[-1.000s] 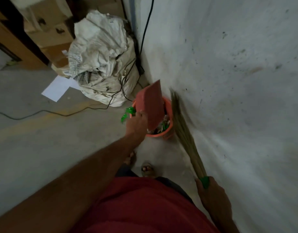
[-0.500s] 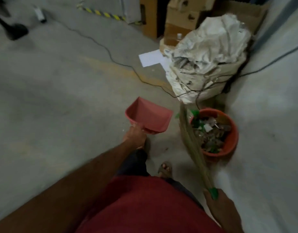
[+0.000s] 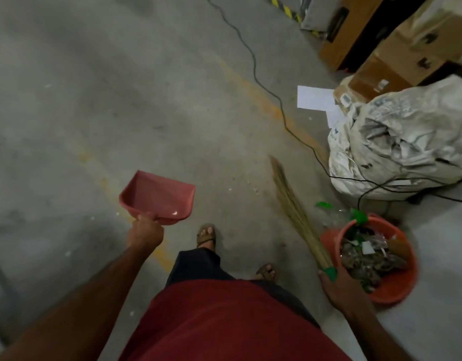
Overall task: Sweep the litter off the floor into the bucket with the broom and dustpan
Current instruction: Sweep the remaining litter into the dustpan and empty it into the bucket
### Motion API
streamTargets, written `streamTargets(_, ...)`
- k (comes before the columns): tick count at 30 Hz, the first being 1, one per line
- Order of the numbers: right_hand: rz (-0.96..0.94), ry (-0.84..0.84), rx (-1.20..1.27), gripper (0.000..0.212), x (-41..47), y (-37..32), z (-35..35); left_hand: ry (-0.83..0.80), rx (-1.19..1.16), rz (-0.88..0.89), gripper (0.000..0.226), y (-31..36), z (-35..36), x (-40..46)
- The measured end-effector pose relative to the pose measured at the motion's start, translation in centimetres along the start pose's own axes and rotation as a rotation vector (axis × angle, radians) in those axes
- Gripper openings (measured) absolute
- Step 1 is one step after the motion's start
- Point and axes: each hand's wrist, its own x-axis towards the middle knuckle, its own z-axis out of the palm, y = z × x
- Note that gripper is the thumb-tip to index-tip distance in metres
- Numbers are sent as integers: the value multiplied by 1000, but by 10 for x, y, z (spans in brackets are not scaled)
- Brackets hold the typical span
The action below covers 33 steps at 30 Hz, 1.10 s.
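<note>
My left hand (image 3: 144, 231) grips the handle of a pink dustpan (image 3: 158, 198), held level above the floor with nothing in it. My right hand (image 3: 339, 287) holds the green grip of a straw broom (image 3: 295, 207), whose bristles point forward and away from me. An orange bucket (image 3: 396, 287) full of scraps and leaves stands on the floor just right of my right hand. A few small pale bits of litter (image 3: 256, 190) lie on the concrete ahead of my feet.
A stuffed white sack (image 3: 407, 142) sits beyond the bucket, with black cables (image 3: 253, 58) running across the floor to it. Cardboard boxes (image 3: 396, 56) and white paper sheets (image 3: 314, 97) lie at the far right. Green plastic scraps (image 3: 325, 204) lie beside the bucket.
The dustpan has come away from above the bucket and now sits level to the left. My view has turned left from the wall toward the open floor; the broom stays in my right hand.
</note>
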Motion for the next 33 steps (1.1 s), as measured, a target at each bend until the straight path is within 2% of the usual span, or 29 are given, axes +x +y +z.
streamTargets(4, 35, -47, -32, 42, 7, -49, 6, 7, -86, -71, 32, -48, -15, 21)
streamTargets(8, -28, -127, -151, 18, 4, -104, 13, -83, -162, -156, 39, -81, -16, 43)
streamTargets(11, -117, -170, -229, 13, 13, -142, 26, -101, -142, -80, 38, -84, -8, 46)
streamTargets(14, -202, -203, -325, 24, 30, -178, 49, -146, -232, -86, 33, -74, 9, 40)
streamTargets(16, -248, -236, -364, 34, 44, -206, 69, -192, -273, -151, 31, -72, 26, 38)
streamTargets(19, -362, -283, -485, 35, 77, -250, 102, -207, -284, -295, 33, -75, 54, 35)
streamTargets(23, -531, -337, -541, 45, 131, -317, 172, -100, -253, -402, 35, -101, 86, 41)
streamTargets(25, -567, -359, -580, 40, 153, -353, 212, -18, -285, -378, 31, -116, 103, 51)
streamTargets(27, -597, -352, -618, 37, 173, -382, 248, 19, -365, -453, 28, -127, 119, 68)
streamTargets(29, -602, -330, -630, 36, 192, -400, 278, 19, -335, -494, 25, -135, 132, 88)
streamTargets(33, -411, -295, -538, 46, 241, -394, 306, -8, -312, -357, 18, -135, 154, 131)
